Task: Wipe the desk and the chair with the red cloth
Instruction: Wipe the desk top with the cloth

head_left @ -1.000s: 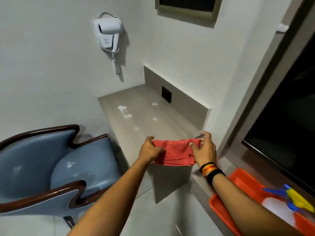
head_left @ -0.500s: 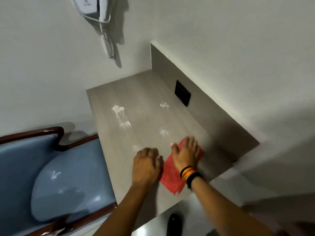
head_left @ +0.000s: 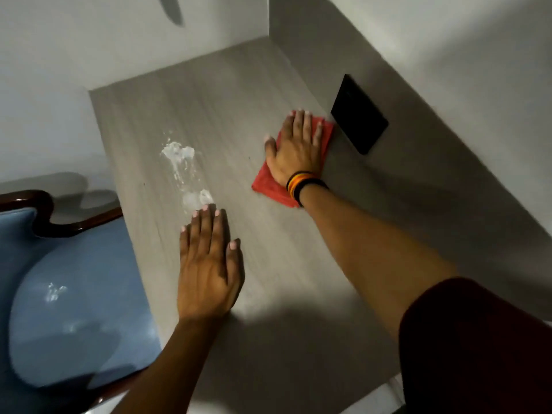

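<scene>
The grey wood-grain desk [head_left: 233, 94] fills the middle of the view. My right hand [head_left: 298, 147] lies flat on the folded red cloth [head_left: 268, 189], pressing it to the desk close to the back panel. My left hand [head_left: 209, 264] rests palm down on the bare desk, fingers apart, holding nothing. White foamy smears [head_left: 182, 165] lie on the desk just beyond my left fingertips. The blue padded chair [head_left: 74, 294] with a dark wooden frame stands at the left, tucked against the desk edge, and has small white marks [head_left: 55, 291] on its seat.
A black socket plate [head_left: 358, 115] sits in the desk's upright back panel just right of the cloth. White walls enclose the desk at the far end and the right. The desk's near edge is at the bottom right.
My right hand has slid the cloth away from me, up to the socket plate. My left hand has come off the cloth and now lies flat on the desk. The white spots nearest the panel are gone.
</scene>
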Tool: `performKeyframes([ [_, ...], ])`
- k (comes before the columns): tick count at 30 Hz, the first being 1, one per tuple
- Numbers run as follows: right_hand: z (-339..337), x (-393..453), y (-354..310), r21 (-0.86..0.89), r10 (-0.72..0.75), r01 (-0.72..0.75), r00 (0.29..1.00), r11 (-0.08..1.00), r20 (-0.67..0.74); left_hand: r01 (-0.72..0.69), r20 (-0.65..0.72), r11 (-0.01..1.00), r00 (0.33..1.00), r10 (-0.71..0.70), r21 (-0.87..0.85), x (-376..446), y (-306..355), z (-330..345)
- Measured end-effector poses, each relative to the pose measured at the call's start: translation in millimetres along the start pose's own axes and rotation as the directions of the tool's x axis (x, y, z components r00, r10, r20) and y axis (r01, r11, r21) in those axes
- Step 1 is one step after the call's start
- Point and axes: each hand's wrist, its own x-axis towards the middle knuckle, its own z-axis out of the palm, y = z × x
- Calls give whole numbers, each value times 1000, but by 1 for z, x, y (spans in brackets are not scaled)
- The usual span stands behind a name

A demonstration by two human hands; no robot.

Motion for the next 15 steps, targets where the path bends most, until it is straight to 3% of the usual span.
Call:
performKeyframes([
  [6,-3,-33,35,-22,-71,71,997,997,0,-157,65,988,986,157,2,-2,-7,3],
  [9,-16,-114,85,-27,79,-79,997,997,-3,-262,110,965,959,261,-5,0,-8,4],
  [13,-28,-259,131,0,310,-311,950,951,-37,-268,80,962,959,271,-47,-1,-4,-1],
  [15,-29,-290,129,-22,388,-390,920,921,-46,-264,56,962,962,268,-66,-2,-3,-1],
])
